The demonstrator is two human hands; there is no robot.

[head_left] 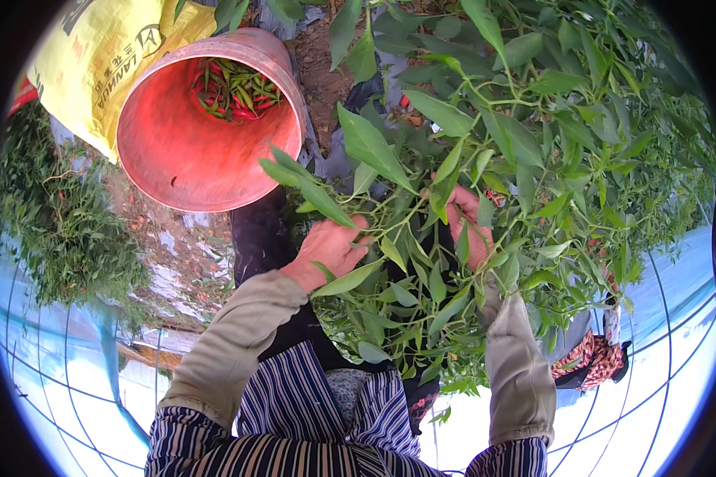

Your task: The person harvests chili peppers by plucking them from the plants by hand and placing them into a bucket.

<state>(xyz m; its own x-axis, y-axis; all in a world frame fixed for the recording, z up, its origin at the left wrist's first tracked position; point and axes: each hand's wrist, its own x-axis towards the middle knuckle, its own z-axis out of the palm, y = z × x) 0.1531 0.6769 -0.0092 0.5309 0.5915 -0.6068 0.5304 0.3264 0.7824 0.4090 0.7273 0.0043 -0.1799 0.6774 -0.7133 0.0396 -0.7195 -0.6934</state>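
Note:
My left hand (330, 252) is at the left side of a leafy green chili pepper plant (374, 147). Its fingers are curled in among the stems, and whatever they grip is hidden by the hand and leaves. Deeper in the foliage, to the right, is my right hand (471, 226), with bent fingers partly covered by leaves. What it pinches does not show. Thin stems and leaves run between the two hands. At the upper left a red bucket (155, 143) lies tilted with its mouth toward me, holding red and green chili peppers (239, 89) at the bottom.
A yellow printed sack (79, 71) stands behind the bucket. More pepper plants (64, 230) grow at the left, past a strip of littered soil (171, 246). Dense foliage fills the right side. At the lower right, patterned clothing (593, 362) of another person shows behind leaves.

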